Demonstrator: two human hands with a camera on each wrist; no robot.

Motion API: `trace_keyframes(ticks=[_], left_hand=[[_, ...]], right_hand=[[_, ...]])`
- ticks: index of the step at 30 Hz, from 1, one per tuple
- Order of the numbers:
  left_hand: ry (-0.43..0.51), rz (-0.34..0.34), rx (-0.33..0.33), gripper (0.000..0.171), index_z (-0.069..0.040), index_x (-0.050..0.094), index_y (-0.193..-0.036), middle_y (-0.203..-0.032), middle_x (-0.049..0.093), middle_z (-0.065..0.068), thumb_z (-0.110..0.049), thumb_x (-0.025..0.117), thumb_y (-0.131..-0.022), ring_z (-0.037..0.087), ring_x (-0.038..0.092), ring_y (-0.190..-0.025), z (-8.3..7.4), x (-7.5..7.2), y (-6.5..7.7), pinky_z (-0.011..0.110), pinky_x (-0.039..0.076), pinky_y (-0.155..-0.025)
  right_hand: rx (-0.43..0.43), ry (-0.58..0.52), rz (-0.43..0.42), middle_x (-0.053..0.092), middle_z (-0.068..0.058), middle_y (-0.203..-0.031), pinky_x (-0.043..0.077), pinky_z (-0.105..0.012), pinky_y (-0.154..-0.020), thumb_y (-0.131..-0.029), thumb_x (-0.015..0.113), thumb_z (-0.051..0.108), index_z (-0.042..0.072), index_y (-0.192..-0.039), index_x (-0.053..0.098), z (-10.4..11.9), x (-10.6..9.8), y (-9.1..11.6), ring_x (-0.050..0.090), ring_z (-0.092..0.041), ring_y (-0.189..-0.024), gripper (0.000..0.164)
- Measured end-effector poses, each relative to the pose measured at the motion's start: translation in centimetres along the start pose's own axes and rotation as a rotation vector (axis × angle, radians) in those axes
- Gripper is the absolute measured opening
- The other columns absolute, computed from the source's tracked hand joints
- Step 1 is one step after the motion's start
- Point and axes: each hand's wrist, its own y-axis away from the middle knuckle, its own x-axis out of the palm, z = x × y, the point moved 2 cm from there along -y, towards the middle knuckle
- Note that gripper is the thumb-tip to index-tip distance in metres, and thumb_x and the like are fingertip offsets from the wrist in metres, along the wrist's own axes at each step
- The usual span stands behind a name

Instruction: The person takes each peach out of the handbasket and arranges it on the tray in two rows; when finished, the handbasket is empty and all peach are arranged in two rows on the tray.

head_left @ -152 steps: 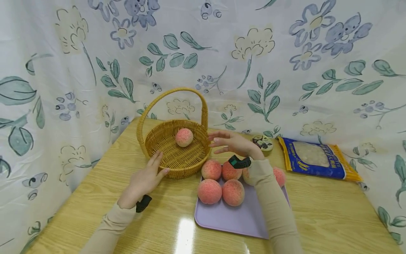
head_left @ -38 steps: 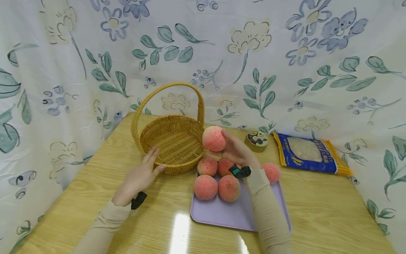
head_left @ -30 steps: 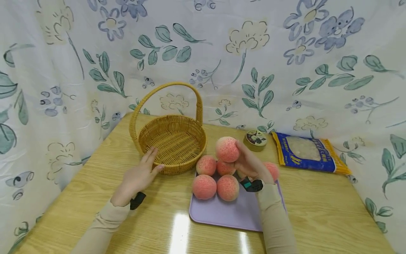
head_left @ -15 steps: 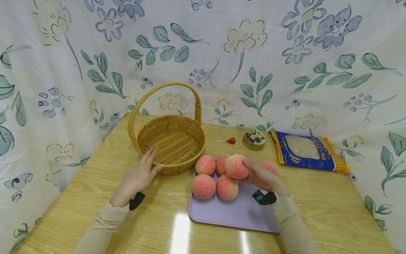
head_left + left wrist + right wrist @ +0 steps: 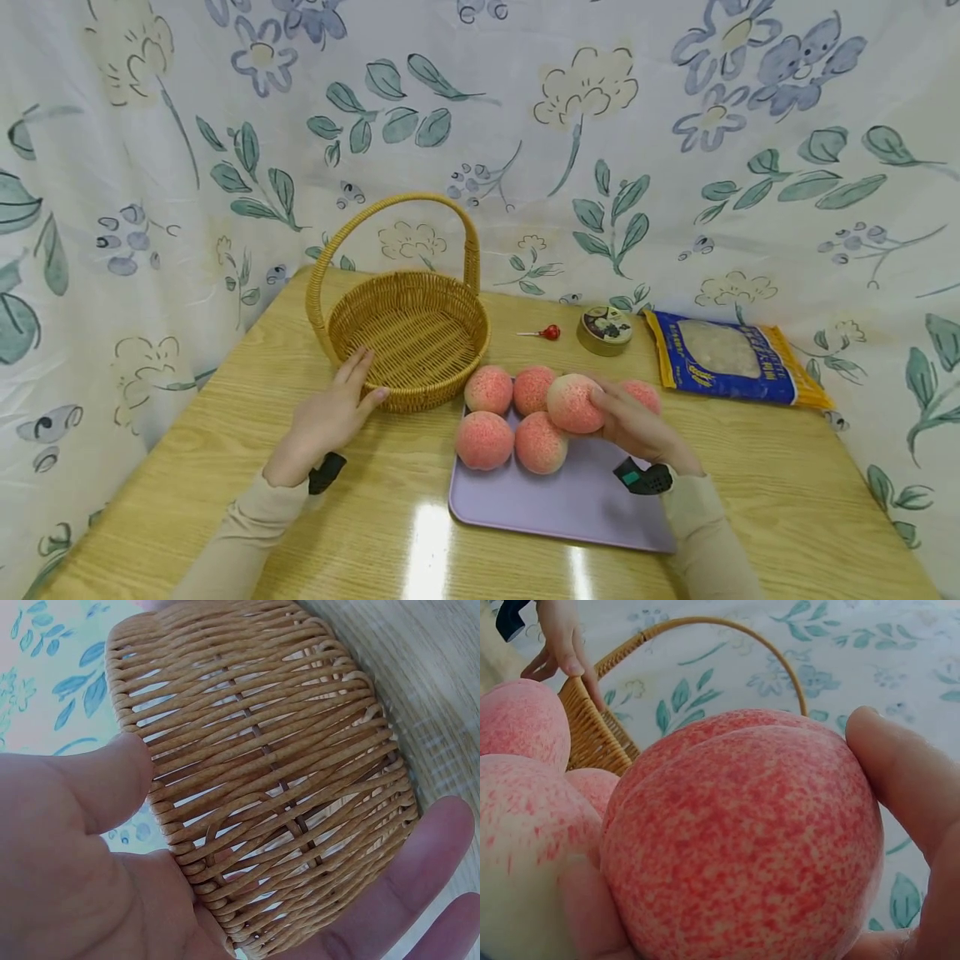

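Note:
My right hand [image 5: 641, 429] holds a pink and cream peach [image 5: 575, 403] between thumb and fingers, low over the back right of the lilac tray [image 5: 562, 508]. In the right wrist view the peach [image 5: 742, 847] fills the middle, with my thumb [image 5: 900, 772] along its right side. Several other peaches [image 5: 483, 440] sit on the tray left of it, and one more [image 5: 641, 396] shows partly behind my hand. My left hand [image 5: 330, 417] grips the near left wall of the wicker basket [image 5: 412, 392]. Its thumb [image 5: 120, 772] lies at the rim in the left wrist view. No peach shows inside the basket.
A red lollipop [image 5: 551, 332] and a round tin [image 5: 604, 330] stand behind the tray. Farther right lies a blue and yellow packet [image 5: 727, 358]. The basket's tall arched handle [image 5: 408, 198] rises before a floral curtain [image 5: 517, 125] at the table's back.
The peach that lay in the basket has come out in my right hand and moved right over the tray. The lollipop, hidden before, now shows. My left hand stays at the basket.

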Motion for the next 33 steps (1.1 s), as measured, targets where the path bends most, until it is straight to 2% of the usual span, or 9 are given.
trace_keyframes(ticks=[3,6,9,12,18,21,26,30,33], left_hand=[[0.003,0.004,0.0,0.073,-0.006,0.008,-0.157,-0.162,0.006,0.021,-0.045,0.038,-0.103,0.03,0.065,-0.07,0.0,-0.2,0.0,0.031,0.038,-0.042],[0.006,0.004,0.002,0.073,-0.006,0.008,-0.156,-0.162,0.006,0.022,-0.045,0.039,-0.103,0.029,0.064,-0.069,-0.1,-0.2,0.1,0.031,0.038,-0.042],[0.004,-0.008,0.004,0.073,-0.006,0.009,-0.156,-0.162,0.008,0.022,-0.045,0.039,-0.103,0.027,0.063,-0.066,-0.1,-0.3,0.1,0.031,0.038,-0.042],[-0.002,-0.02,0.011,0.073,-0.005,0.011,-0.156,-0.161,0.01,0.023,-0.046,0.039,-0.102,0.027,0.063,-0.065,-0.1,-0.3,0.1,0.032,0.037,-0.041],[-0.004,-0.012,0.004,0.073,-0.006,0.011,-0.156,-0.162,0.009,0.022,-0.046,0.038,-0.103,0.021,0.057,-0.055,-0.3,-0.3,0.1,0.031,0.037,-0.041],[-0.001,-0.01,0.007,0.072,-0.005,0.011,-0.156,-0.161,0.01,0.023,-0.045,0.039,-0.103,0.02,0.055,-0.052,-0.3,-0.2,0.1,0.031,0.036,-0.041],[0.008,-0.005,0.005,0.072,-0.005,0.01,-0.156,-0.162,0.008,0.023,-0.042,0.04,-0.103,0.02,0.056,-0.054,-0.2,-0.2,0.0,0.03,0.036,-0.041],[0.01,-0.005,0.006,0.072,-0.005,0.009,-0.156,-0.162,0.007,0.023,-0.042,0.04,-0.103,0.02,0.055,-0.054,-0.2,-0.2,0.0,0.031,0.037,-0.041],[0.015,-0.001,0.006,0.073,-0.006,0.008,-0.157,-0.162,0.006,0.022,-0.044,0.04,-0.103,0.019,0.055,-0.053,-0.2,-0.2,0.0,0.031,0.037,-0.041]], right_hand=[[0.001,-0.007,-0.002,0.049,0.011,-0.131,0.049,-0.034,-0.097,-0.106,0.035,0.032,0.001,-0.154,0.009,-0.2,-0.1,0.6,0.055,-0.005,-0.117,0.063],[0.018,-0.006,-0.009,0.048,0.011,-0.132,0.05,-0.035,-0.096,-0.106,0.034,0.032,0.0,-0.154,0.002,-0.4,-0.2,1.4,0.057,-0.005,-0.116,0.066],[0.042,0.012,-0.028,0.043,0.007,-0.134,0.05,-0.034,-0.095,-0.107,0.032,0.033,-0.001,-0.154,-0.006,-0.7,-0.3,2.0,0.058,-0.004,-0.114,0.07],[0.065,0.023,-0.043,0.04,0.0,-0.137,0.052,-0.035,-0.094,-0.107,0.032,0.034,0.003,-0.154,-0.009,-1.0,-0.5,2.4,0.061,-0.007,-0.111,0.071],[0.104,0.009,-0.024,0.048,-0.001,-0.132,0.054,-0.038,-0.09,-0.106,0.03,0.038,0.004,-0.154,-0.012,-1.7,-1.0,2.7,0.066,-0.016,-0.106,0.072],[0.139,0.067,-0.029,0.05,-0.007,-0.136,0.055,-0.038,-0.085,-0.106,0.03,0.039,0.005,-0.155,-0.004,-2.1,-1.4,2.9,0.068,-0.018,-0.103,0.069],[0.188,0.205,-0.073,0.049,-0.021,-0.138,0.056,-0.037,-0.07,-0.106,0.032,0.041,0.017,-0.156,0.011,-2.4,-1.7,3.4,0.072,-0.023,-0.091,0.059],[0.207,0.271,-0.087,0.057,-0.022,-0.13,0.057,-0.038,-0.066,-0.106,0.032,0.041,0.018,-0.156,0.014,-2.2,-1.6,3.6,0.072,-0.025,-0.084,0.058],[0.222,0.314,-0.092,0.063,-0.023,-0.122,0.055,-0.034,-0.063,-0.106,0.033,0.04,0.017,-0.157,0.012,-2.0,-1.5,3.6,0.072,-0.024,-0.084,0.06]])
